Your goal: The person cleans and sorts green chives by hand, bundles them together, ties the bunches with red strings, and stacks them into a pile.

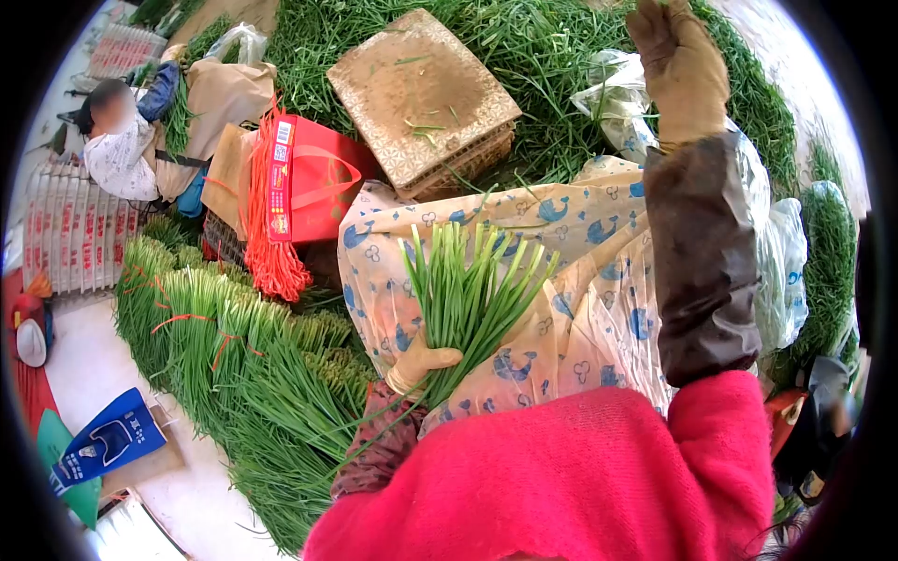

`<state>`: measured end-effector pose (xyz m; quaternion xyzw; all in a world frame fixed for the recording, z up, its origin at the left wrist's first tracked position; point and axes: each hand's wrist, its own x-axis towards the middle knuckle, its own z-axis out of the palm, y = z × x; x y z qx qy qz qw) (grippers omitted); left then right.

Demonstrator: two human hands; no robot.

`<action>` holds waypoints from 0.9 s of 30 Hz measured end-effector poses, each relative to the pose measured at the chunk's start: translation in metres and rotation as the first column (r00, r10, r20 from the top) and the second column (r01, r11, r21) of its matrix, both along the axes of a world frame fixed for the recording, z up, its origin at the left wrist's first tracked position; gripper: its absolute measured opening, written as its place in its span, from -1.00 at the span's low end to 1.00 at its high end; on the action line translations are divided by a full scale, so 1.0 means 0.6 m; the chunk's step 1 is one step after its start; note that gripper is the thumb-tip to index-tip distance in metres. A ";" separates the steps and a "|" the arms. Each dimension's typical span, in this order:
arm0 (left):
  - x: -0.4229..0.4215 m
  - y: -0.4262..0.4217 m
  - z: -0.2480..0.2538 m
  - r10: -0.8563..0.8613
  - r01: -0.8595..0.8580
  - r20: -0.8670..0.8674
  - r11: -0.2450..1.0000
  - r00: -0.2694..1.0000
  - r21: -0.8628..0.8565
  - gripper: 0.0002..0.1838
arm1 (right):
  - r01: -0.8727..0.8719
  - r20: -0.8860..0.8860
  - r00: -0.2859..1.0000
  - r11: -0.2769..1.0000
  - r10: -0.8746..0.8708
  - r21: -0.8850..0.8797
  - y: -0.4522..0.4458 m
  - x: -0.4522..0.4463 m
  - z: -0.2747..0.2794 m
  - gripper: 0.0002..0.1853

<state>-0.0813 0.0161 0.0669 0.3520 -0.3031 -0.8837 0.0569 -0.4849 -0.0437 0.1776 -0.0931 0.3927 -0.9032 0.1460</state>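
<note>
My left hand (421, 365), in a pale glove, is closed around a bunch of garlic chives (463, 299). The pale cut ends point up and away from me, and the long green leaves trail back past my sleeve. Beneath the bunch, a cream plastic apron sheet (580, 280) with blue whale prints covers my lap. My right hand (687, 79), gloved too, is raised at the top right over a heap of loose chives (580, 47). Its fingers are stretched out, partly cut off by the frame edge, and nothing shows in them.
A dusty patterned box (421, 93) stands ahead of me. To its left are a red bag (323, 178) and a hank of red ties (271, 262). Tied chive bundles (206, 318) line my left side. Another person (122, 140) sits at the upper left.
</note>
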 end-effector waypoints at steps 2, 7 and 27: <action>-0.005 -0.008 -0.001 -0.039 0.039 -0.013 0.999 0.999 -0.017 -0.22 | -0.361 -0.257 0.888 0.924 0.381 0.122 0.031 0.002 0.008 -0.70; -0.006 0.005 -0.009 0.100 -0.090 -0.128 0.993 0.987 0.077 -0.09 | -0.775 0.054 0.515 0.438 0.856 0.455 0.076 0.161 0.015 -0.75; 0.018 -0.001 -0.019 0.077 -0.075 0.010 0.993 0.997 -0.092 -0.24 | -0.799 0.158 0.402 0.261 0.902 0.541 0.202 0.115 -0.182 0.02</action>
